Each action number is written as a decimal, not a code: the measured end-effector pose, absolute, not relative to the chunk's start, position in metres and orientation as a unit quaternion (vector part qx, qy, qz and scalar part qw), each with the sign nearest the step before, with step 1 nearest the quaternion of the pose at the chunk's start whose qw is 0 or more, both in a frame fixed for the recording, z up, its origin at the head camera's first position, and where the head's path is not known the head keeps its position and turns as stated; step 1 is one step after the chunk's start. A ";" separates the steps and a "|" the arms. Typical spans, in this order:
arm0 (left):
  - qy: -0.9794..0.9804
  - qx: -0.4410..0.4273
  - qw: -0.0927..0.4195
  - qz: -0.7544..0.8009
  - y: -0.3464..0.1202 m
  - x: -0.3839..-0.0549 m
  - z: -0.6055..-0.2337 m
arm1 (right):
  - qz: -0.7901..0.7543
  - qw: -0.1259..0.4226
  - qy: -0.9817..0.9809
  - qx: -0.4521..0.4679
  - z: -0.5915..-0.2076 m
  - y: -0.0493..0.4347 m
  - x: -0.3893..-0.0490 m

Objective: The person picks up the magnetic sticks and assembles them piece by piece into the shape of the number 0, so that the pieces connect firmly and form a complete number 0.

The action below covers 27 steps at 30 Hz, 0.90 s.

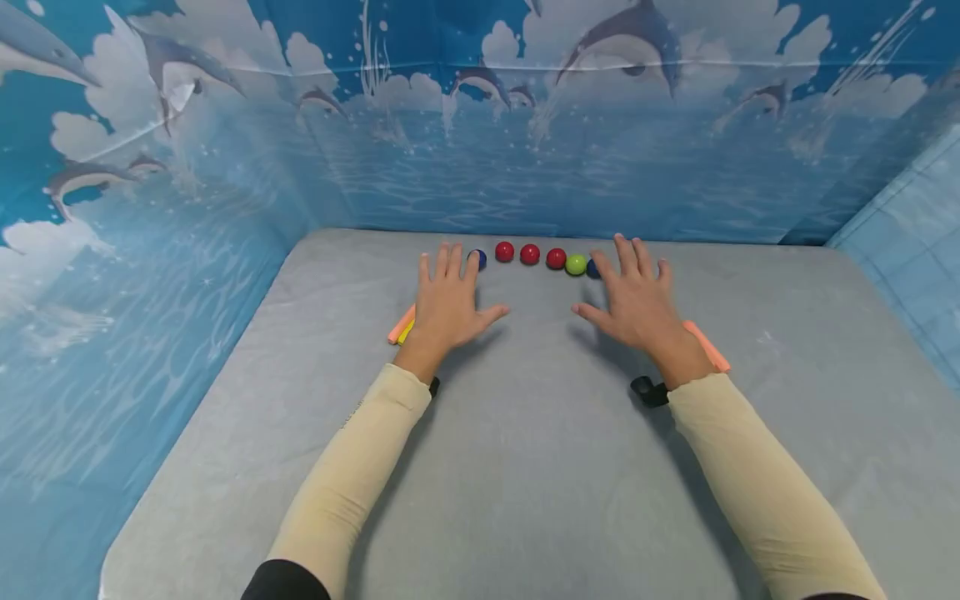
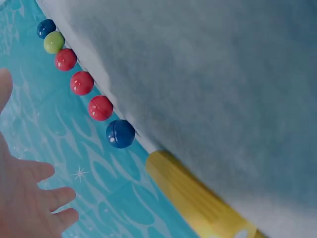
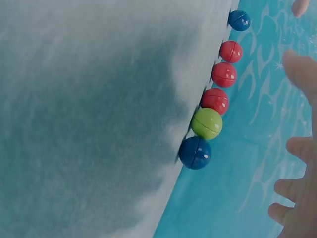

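Note:
Both hands reach forward over the grey tabletop with fingers spread and nothing in them. My left hand [image 1: 450,304] is close to a dark blue ball [image 1: 482,260], its fingertips overlapping it in the head view. Near the fingers of my right hand [image 1: 637,304] is a second blue ball [image 1: 593,269], partly hidden. Between these lie three red balls [image 1: 529,254] and a lime green ball [image 1: 576,264], which sits beside the right blue one. The left wrist view shows the whole row, with the nearer blue ball [image 2: 120,134] beside a ridged yellow stick [image 2: 193,193].
Orange [image 1: 402,323] and yellow sticks lie partly hidden behind the left hand. Another orange piece [image 1: 707,347] shows beside the right wrist. A dolphin-printed blue curtain [image 1: 465,167] stands along the table's back edge and left side. Light blue tiled sheeting [image 1: 922,242] is at the right.

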<state>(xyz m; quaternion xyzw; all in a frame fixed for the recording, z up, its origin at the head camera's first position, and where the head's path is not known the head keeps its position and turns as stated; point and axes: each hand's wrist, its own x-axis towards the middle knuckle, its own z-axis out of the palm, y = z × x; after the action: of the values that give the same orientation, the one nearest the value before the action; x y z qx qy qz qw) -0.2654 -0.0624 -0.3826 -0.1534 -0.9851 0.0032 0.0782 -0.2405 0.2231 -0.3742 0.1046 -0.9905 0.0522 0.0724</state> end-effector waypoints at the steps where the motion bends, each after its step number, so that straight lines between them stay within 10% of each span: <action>1: -0.985 -0.155 0.075 -0.001 -0.065 -0.265 -0.382 | 0.057 0.073 -0.990 0.108 -0.374 0.223 -0.241; 27: -0.962 -0.254 0.079 -0.061 -0.158 -0.230 -0.382 | 0.227 0.030 -0.942 0.245 -0.368 0.281 -0.143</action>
<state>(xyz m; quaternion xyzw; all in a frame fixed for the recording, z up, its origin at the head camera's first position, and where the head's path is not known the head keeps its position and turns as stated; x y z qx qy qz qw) -0.2302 -0.1576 -0.3819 -0.2540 -0.9620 -0.0606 0.0791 -0.1427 0.2815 -0.3684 0.2451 -0.9420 0.2273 0.0296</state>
